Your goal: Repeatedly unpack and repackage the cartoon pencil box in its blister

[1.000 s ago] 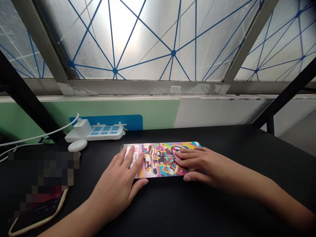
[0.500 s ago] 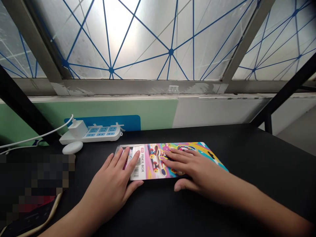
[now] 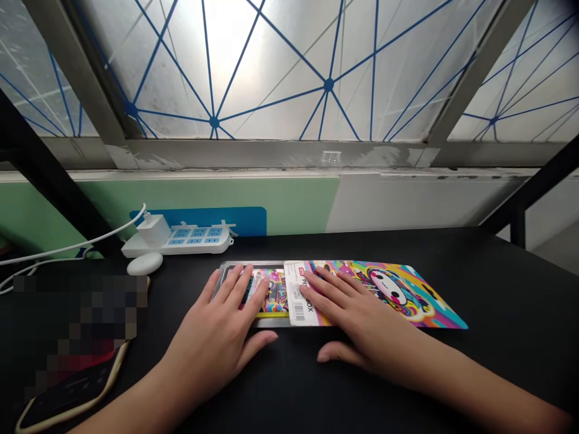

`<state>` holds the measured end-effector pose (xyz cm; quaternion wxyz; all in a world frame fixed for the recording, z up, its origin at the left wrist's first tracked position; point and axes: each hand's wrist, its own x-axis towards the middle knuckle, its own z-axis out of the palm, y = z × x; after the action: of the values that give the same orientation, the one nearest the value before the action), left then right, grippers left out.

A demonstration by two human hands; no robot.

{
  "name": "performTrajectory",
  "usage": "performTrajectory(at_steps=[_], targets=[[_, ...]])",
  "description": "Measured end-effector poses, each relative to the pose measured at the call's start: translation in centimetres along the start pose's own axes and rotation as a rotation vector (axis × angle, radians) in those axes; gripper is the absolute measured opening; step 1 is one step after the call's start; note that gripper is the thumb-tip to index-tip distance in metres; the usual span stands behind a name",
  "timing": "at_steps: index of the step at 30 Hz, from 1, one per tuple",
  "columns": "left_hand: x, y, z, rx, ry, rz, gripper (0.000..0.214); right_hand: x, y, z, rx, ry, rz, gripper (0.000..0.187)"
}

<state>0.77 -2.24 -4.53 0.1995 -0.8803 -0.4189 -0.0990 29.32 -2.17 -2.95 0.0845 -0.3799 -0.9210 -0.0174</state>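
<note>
Well, from where I sit I'd call this about half done: the printed cover (image 3: pixel 393 286) lies off to the right of the flat box (image 3: pixel 275 292), leaving the left stretch of the box's colourful contents exposed. The cover overlaps the box at the end with the white barcode label, so I judge the two are only partly separated — how much box lies underneath I can't tell. Both sit on the black table (image 3: pixel 289 386), straight ahead of me.

I have the left hand (image 3: pixel 224 325) palm down on the box's left end, fingers slightly spread, thumb out to the side near the front edge. The right hand (image 3: pixel 357 310) lies flat on the cover with its fingers a little apart and its thumb pointing left, just in front of the cover; neither hand is clamped on anything.

Behind and to the left stand a power strip (image 3: pixel 194 241) with a white adapter (image 3: pixel 154 230) plugged in, and a white oval object (image 3: pixel 145 264) just in front of it. A phone-like device (image 3: pixel 67 386), partly blurred out, lies left of the left forearm. None of these blocks the cover — what hampers me is the hands themselves, hiding part of the label and the box's left end.
</note>
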Motion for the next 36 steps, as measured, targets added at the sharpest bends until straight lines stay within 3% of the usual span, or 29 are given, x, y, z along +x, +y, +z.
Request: performTrajectory(at_steps=[5, 15, 19, 23, 26, 29, 31, 33, 36], targets=[[0.1, 0.2, 0.0, -0.012, -0.027, -0.036, 0.059, -0.3, 1.2, -0.3, 0.004, -0.033, -0.011, 0.063], [0.0, -1.9, -1.4, 0.064, -0.048, -0.137, 0.056, -1.2, 4.4, -0.9, 0.043, -0.011, 0.03, 0.055], [0.0, -2.9, -1.8, 0.073, -0.024, -0.181, 0.052, -1.3, 5.2, -0.6, 0.011, -0.016, 0.05, 0.062], [-0.2, -3.4, -1.6, 0.074, -0.002, -0.21, 0.052, -1.5, 5.9, -1.4, -0.045, 0.064, 0.087, 0.069], [-0.2, -3.7, -1.4, 0.055, -0.011, -0.213, 0.048, -1.9, 6.0, -3.1, -0.126, 0.217, 0.151, 0.065], [0.0, -3.9, -1.2, 0.024, -0.025, -0.184, 0.046, -2.2, 4.0, -4.9, -0.179, 0.371, 0.16, 0.064], [0.1, -3.9, -1.2, 0.013, -0.032, -0.171, 0.045, -2.1, 1.1, -5.2, -0.211, 0.399, 0.073, 0.06], [0.2, -3.6, -1.1, -0.006, -0.025, -0.171, 0.043, -1.8, -2.8, -4.6, -0.245, 0.352, -0.084, 0.052], [0.2, -3.1, -0.9, -0.053, 0.016, -0.17, 0.043, -0.9, -8.4, -1.9, -0.236, 0.205, -0.279, 0.043]])
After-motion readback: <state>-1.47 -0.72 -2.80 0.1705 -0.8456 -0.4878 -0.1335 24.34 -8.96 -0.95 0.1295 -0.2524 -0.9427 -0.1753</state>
